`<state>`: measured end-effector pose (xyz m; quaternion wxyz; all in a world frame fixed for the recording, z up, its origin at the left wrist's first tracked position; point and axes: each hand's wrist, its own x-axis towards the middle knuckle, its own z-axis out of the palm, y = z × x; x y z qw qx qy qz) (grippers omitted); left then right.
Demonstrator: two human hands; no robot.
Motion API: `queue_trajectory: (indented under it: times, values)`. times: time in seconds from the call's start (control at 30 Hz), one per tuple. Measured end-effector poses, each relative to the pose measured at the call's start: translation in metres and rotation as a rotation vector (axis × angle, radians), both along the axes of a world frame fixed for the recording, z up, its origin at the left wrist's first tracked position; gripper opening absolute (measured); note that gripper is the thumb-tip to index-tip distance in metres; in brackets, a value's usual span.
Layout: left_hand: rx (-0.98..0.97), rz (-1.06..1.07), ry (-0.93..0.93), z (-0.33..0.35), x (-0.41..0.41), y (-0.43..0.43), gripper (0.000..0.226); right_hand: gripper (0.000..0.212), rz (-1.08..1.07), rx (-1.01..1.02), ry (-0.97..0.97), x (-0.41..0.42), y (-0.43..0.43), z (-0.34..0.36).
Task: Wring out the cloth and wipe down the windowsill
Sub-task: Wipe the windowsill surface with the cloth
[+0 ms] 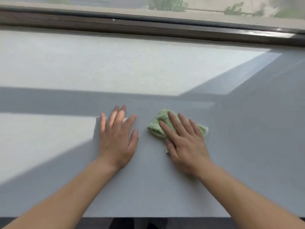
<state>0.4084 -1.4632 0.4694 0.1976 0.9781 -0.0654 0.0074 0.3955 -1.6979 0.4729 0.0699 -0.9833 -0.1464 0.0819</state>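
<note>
Green cloth (162, 123), bunched into a small wad, lies on the pale grey windowsill (148, 187) under the right hand (184, 142). The right hand is flat, fingers extended and slightly spread, pressing down on the cloth rather than gripping it; cloth edges show beyond the fingertips and beside the thumb. The left hand (117, 138) lies just beside it, palm down and fully open on the bare sill, holding nothing. Both forearms are bare. Bands of sunlight and shadow cross the sill. A dark brown window frame (148, 28) runs along its far edge, with greenery (166, 4) blurred beyond the glass.
</note>
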Motion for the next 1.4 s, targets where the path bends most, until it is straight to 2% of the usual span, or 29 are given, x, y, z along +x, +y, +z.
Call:
queue_trajectory:
  times: [0.03,0.13,0.2,0.27,0.33,0.43,0.47,0.6,0.63,0.77,0.83,0.9,0.97,1.03,1.13,1.2,1.27,1.33,1.4]
  values:
    - [0.038,-0.011,0.005,-0.002,-0.013,-0.001,0.053,0.057,-0.046,-0.011,0.004,0.009,-0.011,0.002]
    - [0.145,-0.034,0.055,-0.007,-0.033,0.0,0.061,0.056,-0.374,0.032,0.048,0.031,-0.02,0.006]
    - [0.177,-0.029,0.075,-0.007,-0.034,-0.001,0.062,0.057,-0.466,0.027,0.019,0.017,0.0,0.005]
    - [0.199,-0.029,0.085,-0.005,-0.034,-0.004,0.062,0.06,-0.358,0.029,-0.009,-0.022,0.022,0.005]
    - [0.211,-0.025,0.099,-0.004,-0.035,-0.005,0.061,0.059,-0.152,0.029,-0.035,-0.066,0.03,0.003]
    - [0.22,-0.021,0.116,-0.004,-0.035,-0.007,0.062,0.056,0.046,0.027,-0.033,-0.08,0.005,0.0]
    - [0.228,-0.019,0.123,-0.003,-0.035,-0.007,0.062,0.056,0.029,0.01,-0.036,-0.074,-0.005,-0.001]
    - [0.272,-0.021,0.141,-0.001,-0.036,-0.008,0.065,0.059,-0.403,0.062,-0.03,-0.058,0.003,0.003]
    - [0.277,-0.016,0.139,0.0,-0.037,-0.007,0.066,0.059,-0.427,0.06,-0.045,-0.069,0.017,0.004]
    - [0.279,-0.025,0.143,-0.002,-0.036,-0.006,0.066,0.056,-0.058,0.055,-0.031,-0.151,0.045,0.003]
    - [0.264,-0.025,0.139,-0.002,-0.036,-0.005,0.067,0.054,0.034,0.052,-0.018,-0.157,0.027,0.0]
    - [0.257,-0.021,0.134,-0.002,-0.035,-0.004,0.067,0.054,-0.07,0.033,-0.033,-0.141,0.004,-0.003]
    - [0.254,-0.024,0.134,-0.002,-0.037,-0.004,0.066,0.056,-0.322,0.049,-0.015,-0.13,-0.007,0.0]
    - [0.255,-0.017,0.133,-0.002,-0.038,-0.005,0.063,0.057,-0.452,0.024,-0.041,-0.138,0.004,0.001]
    - [0.205,-0.018,0.135,0.0,-0.039,-0.009,0.058,0.056,-0.258,-0.02,-0.045,-0.171,0.018,-0.002]
    - [0.151,-0.052,0.115,0.003,-0.043,-0.016,0.058,0.054,-0.089,0.006,-0.011,-0.179,0.001,-0.001]
    - [0.099,-0.103,0.097,0.008,-0.047,-0.027,0.063,0.053,-0.022,0.002,-0.006,-0.171,-0.027,0.001]
    - [0.052,-0.141,0.103,0.012,-0.051,-0.042,0.065,0.055,-0.161,0.001,-0.013,-0.153,-0.054,0.001]
    - [0.034,-0.161,0.119,0.013,-0.052,-0.056,0.066,0.057,-0.426,0.028,-0.009,-0.136,-0.064,0.003]
